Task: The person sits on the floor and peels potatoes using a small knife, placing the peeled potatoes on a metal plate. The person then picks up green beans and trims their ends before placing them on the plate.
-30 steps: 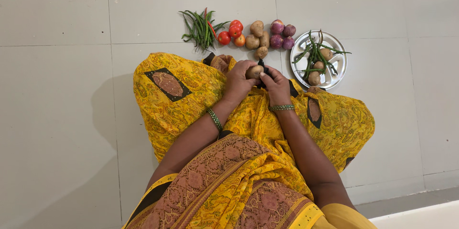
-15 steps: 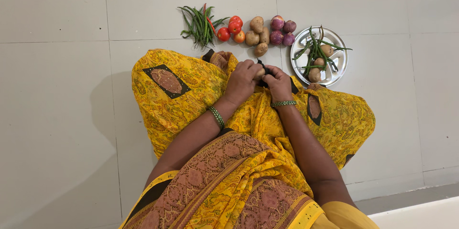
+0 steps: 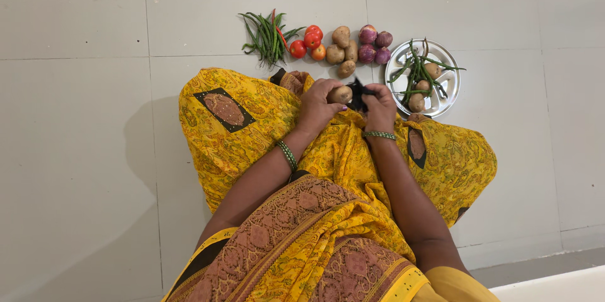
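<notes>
Potato [image 3: 341,94] clamped in left hand [image 3: 319,104] fingers; black tool [image 3: 358,95] gripped by right hand [image 3: 380,108] fingers, just beside potato; steel plate [image 3: 449,84] beyond right fingers.

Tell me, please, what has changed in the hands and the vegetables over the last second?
The left hand keeps its grip on the potato, now more exposed. The right hand, holding a dark tool, has drawn slightly rightward from it. The steel plate and the floor vegetables kept their arrangement.
</notes>
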